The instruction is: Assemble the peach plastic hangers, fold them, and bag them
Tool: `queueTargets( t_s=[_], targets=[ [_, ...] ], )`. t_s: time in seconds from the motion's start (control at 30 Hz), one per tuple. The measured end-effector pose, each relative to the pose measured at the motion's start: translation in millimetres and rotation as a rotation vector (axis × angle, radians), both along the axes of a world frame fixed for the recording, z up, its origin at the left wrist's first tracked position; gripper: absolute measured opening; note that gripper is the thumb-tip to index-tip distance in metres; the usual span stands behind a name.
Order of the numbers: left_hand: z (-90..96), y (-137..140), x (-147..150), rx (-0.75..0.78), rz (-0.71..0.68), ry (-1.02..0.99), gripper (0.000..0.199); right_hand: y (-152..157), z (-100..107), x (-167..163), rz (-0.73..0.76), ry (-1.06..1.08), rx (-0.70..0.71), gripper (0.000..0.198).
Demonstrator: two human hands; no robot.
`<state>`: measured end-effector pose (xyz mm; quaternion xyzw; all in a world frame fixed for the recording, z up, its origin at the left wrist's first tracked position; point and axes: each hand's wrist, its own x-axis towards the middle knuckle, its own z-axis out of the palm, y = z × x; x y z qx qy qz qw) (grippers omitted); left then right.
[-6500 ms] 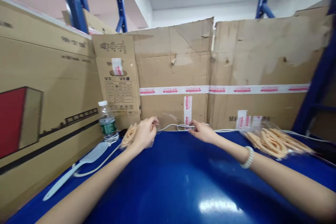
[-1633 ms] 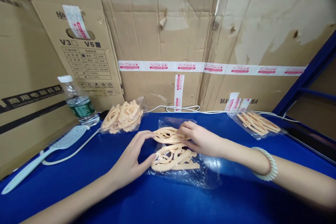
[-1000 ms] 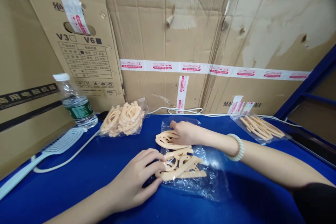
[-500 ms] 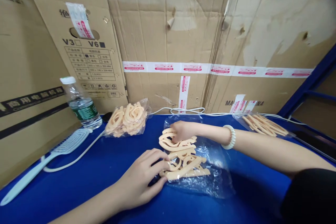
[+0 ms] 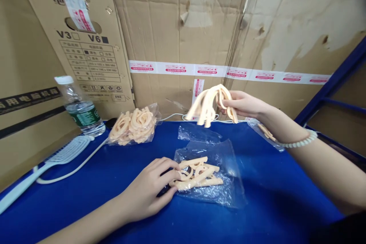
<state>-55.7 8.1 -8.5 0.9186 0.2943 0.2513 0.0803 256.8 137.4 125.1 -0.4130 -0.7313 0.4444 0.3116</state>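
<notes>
Peach plastic clips: one bunch (image 5: 211,103) pinched in the raised right hand (image 5: 243,103), dangling above the open clear bag (image 5: 211,171), whose remaining clips (image 5: 197,173) lie crosswise on the blue table (image 5: 85,198), pinned under the left hand's (image 5: 150,192) closed fingertips.

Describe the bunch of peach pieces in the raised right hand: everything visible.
The bunch is a few flat, peach-coloured, plastic-looking curved pieces with cut-out loops. The right hand pinches them at their upper right end; they hang in the air, fanning down to the left, above the clear bag on the blue table, touching nothing else.
</notes>
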Motion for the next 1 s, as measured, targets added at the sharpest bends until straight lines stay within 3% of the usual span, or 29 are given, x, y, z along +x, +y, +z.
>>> queueTargets(
  t_s=[0.13,0.23,0.37,0.5,0.6,0.67,0.77,0.83,0.87,0.9,0.97,1.0],
  targets=[
    [-1.3,0,0,0.009,0.005,0.002,0.026,-3,-11,40,-0.188,0.095,0.046,0.032],
    [-3.0,1,0,0.020,0.006,-0.003,0.027,-8,-17,70,-0.279,0.076,0.000,0.033],
    [-3.7,2,2,0.032,-0.006,-0.016,0.028,-6,-31,98,-0.224,-0.058,-0.223,0.034],
    [-3.1,1,2,0.016,-0.007,-0.014,0.028,7,-60,95,-0.121,-0.305,-0.368,0.036],
    [-3.3,1,1,0.022,-0.006,0.010,0.028,20,-77,75,-0.111,-0.454,-0.273,0.039],
    [-4.0,1,1,0.036,-0.007,0.021,0.028,26,-78,62,-0.156,-0.554,-0.148,0.034],
    [-5.0,1,2,0.056,-0.008,-0.002,0.026,15,-63,42,-0.294,-0.582,0.094,0.027],
    [-4.9,0,3,0.060,-0.011,-0.025,0.025,-10,-49,26,-0.319,-0.440,0.289,0.024],
    [-4.6,1,4,0.061,-0.013,-0.036,0.024,-26,-42,18,-0.200,-0.335,0.331,0.023],
    [-4.1,1,4,0.063,-0.014,-0.047,0.023,-43,-37,9,-0.010,-0.274,0.284,0.023],
    [-2.8,1,5,0.073,-0.012,-0.063,0.020,-72,-33,-10,0.336,-0.298,0.206,0.021],
    [-2.2,2,5,0.080,-0.012,-0.063,0.018,-83,-35,-19,0.441,-0.371,0.227,0.019]
  ],
)
